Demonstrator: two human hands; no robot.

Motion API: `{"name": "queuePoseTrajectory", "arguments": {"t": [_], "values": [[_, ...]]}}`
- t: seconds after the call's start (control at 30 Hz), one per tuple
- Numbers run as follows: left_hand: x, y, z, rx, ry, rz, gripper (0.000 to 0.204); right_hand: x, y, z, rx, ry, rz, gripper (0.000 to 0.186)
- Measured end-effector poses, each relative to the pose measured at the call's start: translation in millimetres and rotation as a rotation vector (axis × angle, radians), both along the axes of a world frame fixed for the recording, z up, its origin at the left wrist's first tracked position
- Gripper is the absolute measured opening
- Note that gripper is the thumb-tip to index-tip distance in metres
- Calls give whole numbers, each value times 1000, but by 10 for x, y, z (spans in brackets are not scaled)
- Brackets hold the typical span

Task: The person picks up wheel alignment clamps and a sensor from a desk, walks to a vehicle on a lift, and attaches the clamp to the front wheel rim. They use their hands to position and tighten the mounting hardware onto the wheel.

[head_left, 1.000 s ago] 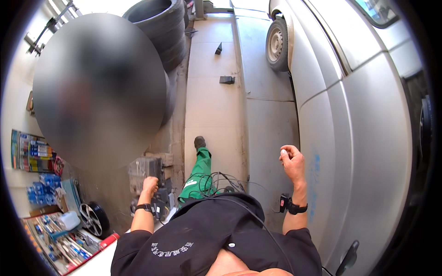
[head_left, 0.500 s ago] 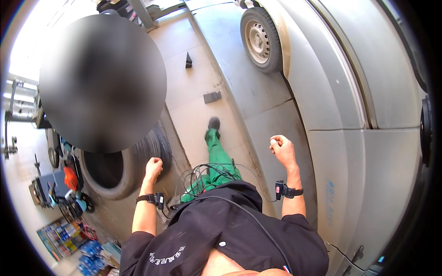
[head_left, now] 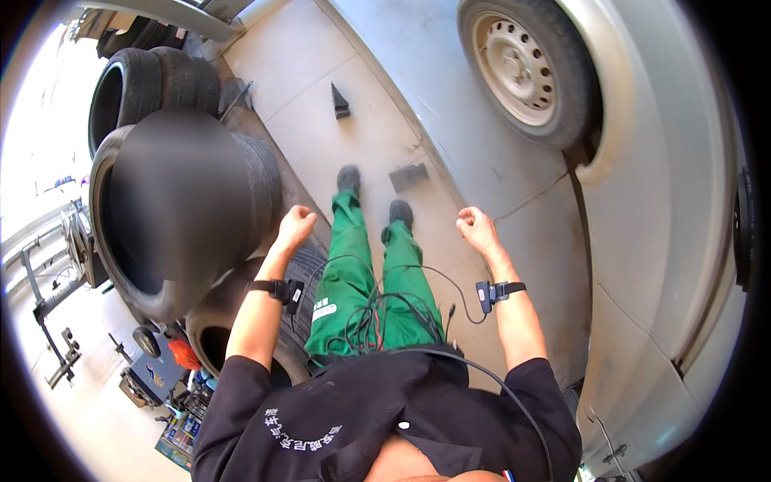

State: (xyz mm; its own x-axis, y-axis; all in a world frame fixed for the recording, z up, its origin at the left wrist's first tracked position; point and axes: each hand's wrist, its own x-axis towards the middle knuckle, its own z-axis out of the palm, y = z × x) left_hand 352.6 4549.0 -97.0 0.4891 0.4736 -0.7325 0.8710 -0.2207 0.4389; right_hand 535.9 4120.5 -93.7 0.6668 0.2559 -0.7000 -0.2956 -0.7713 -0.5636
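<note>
the left hand (head_left: 298, 226) and right hand (head_left: 479, 230) are hanging loosely curled, maybe empty, not reaching for the black block (head_left: 408, 177), so grabbing would mean opening up.

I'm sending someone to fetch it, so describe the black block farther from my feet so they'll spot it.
From the wheel of the silver vehicle, look left to the pale tiled floor. The black block sits beyond the left shoe, showing a narrow, pointed outline, unlike the oblong block near the right shoe.
</note>
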Motion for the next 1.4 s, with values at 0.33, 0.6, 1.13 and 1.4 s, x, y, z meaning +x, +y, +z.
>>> {"name": "queuePoseTrajectory", "arguments": {"t": [0.33, 0.6, 1.13, 1.4], "values": [[2181, 1021, -2781, -39, 180, -52, 58, 525, 1012, -2936, -245, 98, 218, 66], [2922, 1108, -4680, -253, 294, 115, 114, 385, 1116, -4746, -460, 213, 125, 122], [3130, 1635, -5855, 113, 133, 531, 105, -155, 597, -4881, -158, -39, -334, 65], [2926, 2077, -6000, 165, 49, 510, 67, -1971, -600, -3266, -500, 21, -871, 71]]}}
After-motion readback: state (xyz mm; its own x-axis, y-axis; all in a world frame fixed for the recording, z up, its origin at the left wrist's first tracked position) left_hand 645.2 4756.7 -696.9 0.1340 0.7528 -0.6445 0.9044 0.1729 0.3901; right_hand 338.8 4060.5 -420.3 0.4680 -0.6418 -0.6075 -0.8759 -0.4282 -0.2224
